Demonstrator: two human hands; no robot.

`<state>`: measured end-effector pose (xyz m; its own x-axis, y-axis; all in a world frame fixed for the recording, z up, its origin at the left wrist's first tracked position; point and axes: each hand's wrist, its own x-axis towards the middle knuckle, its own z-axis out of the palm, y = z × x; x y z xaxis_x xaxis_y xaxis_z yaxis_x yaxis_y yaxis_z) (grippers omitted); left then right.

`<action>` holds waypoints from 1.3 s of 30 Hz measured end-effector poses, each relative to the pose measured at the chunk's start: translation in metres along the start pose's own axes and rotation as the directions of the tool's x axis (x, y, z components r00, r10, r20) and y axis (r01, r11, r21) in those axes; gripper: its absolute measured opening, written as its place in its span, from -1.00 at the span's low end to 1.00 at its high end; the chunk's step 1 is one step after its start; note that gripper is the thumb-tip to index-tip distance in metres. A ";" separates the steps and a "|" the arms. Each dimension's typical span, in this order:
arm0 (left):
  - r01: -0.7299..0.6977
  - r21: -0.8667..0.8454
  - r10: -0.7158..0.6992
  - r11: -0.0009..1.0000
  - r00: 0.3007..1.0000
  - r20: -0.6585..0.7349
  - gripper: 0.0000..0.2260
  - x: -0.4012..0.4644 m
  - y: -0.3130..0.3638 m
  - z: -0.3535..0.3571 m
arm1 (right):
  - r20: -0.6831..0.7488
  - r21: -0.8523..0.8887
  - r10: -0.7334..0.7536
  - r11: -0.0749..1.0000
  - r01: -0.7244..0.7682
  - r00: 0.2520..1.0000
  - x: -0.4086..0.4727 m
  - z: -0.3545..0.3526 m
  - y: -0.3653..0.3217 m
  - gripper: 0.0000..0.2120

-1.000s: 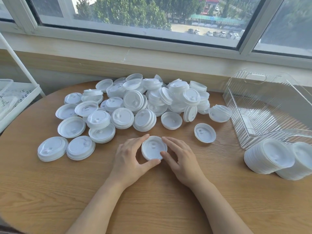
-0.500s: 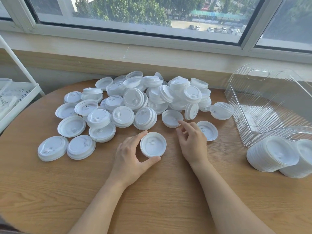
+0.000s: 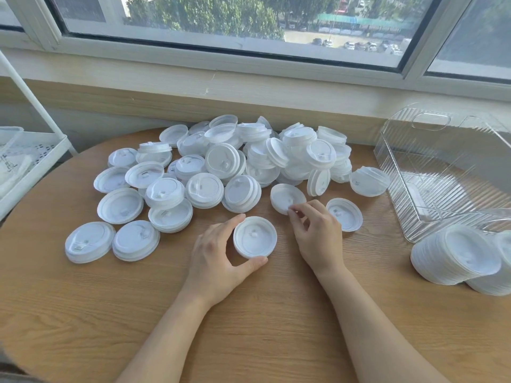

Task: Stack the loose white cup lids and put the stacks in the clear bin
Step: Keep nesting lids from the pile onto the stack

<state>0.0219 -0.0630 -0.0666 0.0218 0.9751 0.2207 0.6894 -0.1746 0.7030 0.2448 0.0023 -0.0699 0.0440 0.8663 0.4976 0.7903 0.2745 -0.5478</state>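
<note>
A heap of loose white cup lids (image 3: 249, 161) covers the far half of the round wooden table (image 3: 249, 327). My left hand (image 3: 218, 261) cups a short stack of lids (image 3: 255, 236) that rests on the table, thumb and forefinger around its rim. My right hand (image 3: 315, 230) pinches the near edge of a single lid (image 3: 286, 199) lying upside down just beyond. Another single lid (image 3: 345, 214) lies right of that hand. The clear bin (image 3: 442, 172) lies on its side at the right. Two long lid stacks (image 3: 459, 255) lie in front of the clear bin.
A windowsill and wall run behind the table. A white wire shelf (image 3: 30, 161) stands off the table's left edge. Bare wood lies between my arms and toward the front edge of the table.
My right hand left the short stack and moved forward and right to the upside-down lid, closing its fingertips on the rim. My left hand stayed on the stack.
</note>
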 end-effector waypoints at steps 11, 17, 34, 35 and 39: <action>0.003 -0.003 -0.003 1.000 1.000 0.010 -0.15 -0.001 0.002 -0.001 | -0.117 0.258 -0.078 0.960 0.106 0.990 -0.043 -0.025 -0.022 -0.97; -0.003 -0.004 0.003 1.000 1.000 0.025 -0.14 0.000 0.000 -0.001 | -0.040 0.238 -0.245 0.939 0.248 0.969 -0.061 -0.026 -0.025 -0.95; -0.005 -0.035 0.006 0.999 1.000 0.025 -0.14 -0.002 0.003 -0.003 | 0.105 0.241 -0.234 0.949 0.204 0.966 -0.060 -0.030 -0.032 -0.79; -0.008 -0.050 0.009 0.999 1.000 0.029 -0.18 -0.002 0.003 -0.003 | 0.131 0.225 -0.195 0.961 0.162 0.972 -0.058 -0.030 -0.031 -0.71; -0.025 -0.070 0.027 0.997 0.999 0.020 -0.36 -0.002 0.002 -0.002 | 0.248 0.129 -0.073 0.991 0.041 0.966 -0.051 -0.023 -0.029 -0.49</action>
<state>0.0213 -0.0658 -0.0643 0.0549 0.9727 0.2256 0.6366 -0.2082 0.7426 0.2341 -0.0592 -0.0641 -0.1667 0.9205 0.3533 0.7060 0.3616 -0.6089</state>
